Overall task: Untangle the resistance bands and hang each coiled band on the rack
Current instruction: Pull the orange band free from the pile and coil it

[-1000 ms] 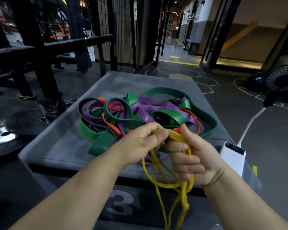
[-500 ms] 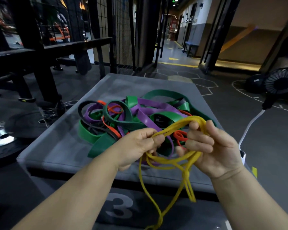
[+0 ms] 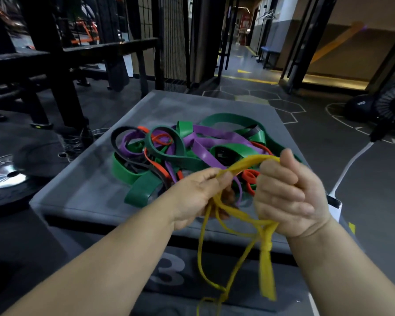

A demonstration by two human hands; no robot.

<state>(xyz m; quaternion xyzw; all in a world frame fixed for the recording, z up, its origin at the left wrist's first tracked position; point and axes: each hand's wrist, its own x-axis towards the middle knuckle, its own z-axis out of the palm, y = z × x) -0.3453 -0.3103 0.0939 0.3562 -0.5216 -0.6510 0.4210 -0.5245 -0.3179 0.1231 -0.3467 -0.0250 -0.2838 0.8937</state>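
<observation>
- The thin yellow rubber resistance band [image 3: 249,162] is held up in both hands above the near edge of a grey padded plyo box [image 3: 89,185]
- The left hand [image 3: 198,197] pinches the yellow band between thumb and fingertips, and several strands drop from under this hand
- The right hand [image 3: 287,195] is clenched into a fist round the same band; a short stretch runs taut from the left pinch up to the top of this fist
- Below the right fist the yellow strands gather into a knot, and a flat blurred tail hangs from it in front of the box's face
- Other yellow loops hang lower, past a large pale numeral 3 [image 3: 169,267] printed on that face
- A tangled heap of flat green, purple, orange and black rubber bands [image 3: 187,156] lies on the box top, just beyond the hands
- A black metal rack frame [image 3: 55,65] stands at the far left, well apart from the bands
- A black weight plate with a shiny hub [image 3: 5,179] lies on the floor to the left of the box
- A white boxy device [image 3: 335,206] sits at the box's right, with a white cable [image 3: 351,165] leading up toward a black round fan [image 3: 392,103]
</observation>
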